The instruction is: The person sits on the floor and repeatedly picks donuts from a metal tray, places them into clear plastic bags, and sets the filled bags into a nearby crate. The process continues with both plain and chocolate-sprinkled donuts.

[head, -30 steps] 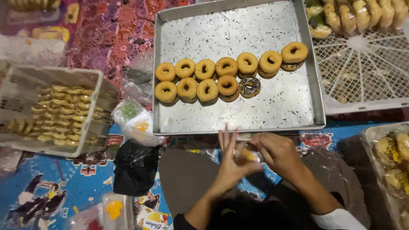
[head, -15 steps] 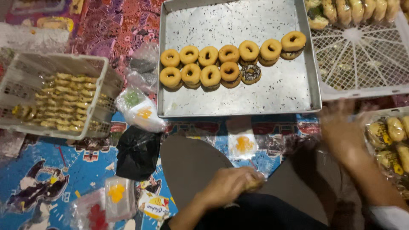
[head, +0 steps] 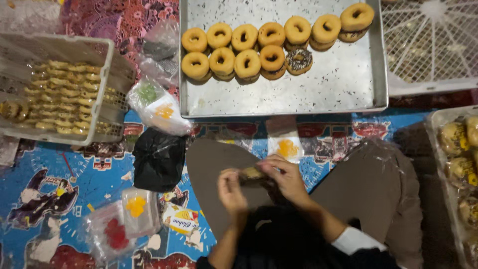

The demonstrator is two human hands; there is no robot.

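- Hands over lap: left hand (head: 233,190) and right hand (head: 285,175) pinch closed on small brown doughnut (head: 252,174) between them.
- Risk: loose fingertip hold; doughnut might drop onto brown trousers (head: 368,179).
- Shallow metal tray (head: 323,94) of ring doughnuts lies well ahead.

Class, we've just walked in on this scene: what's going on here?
A person sits cross-legged on a patterned mat, both hands together over the lap. The left hand and right hand share a grip on a small brownish food item, too blurred to identify. Ahead lies a metal tray with two rows of doughnuts. A small clear packet lies just beyond the hands.
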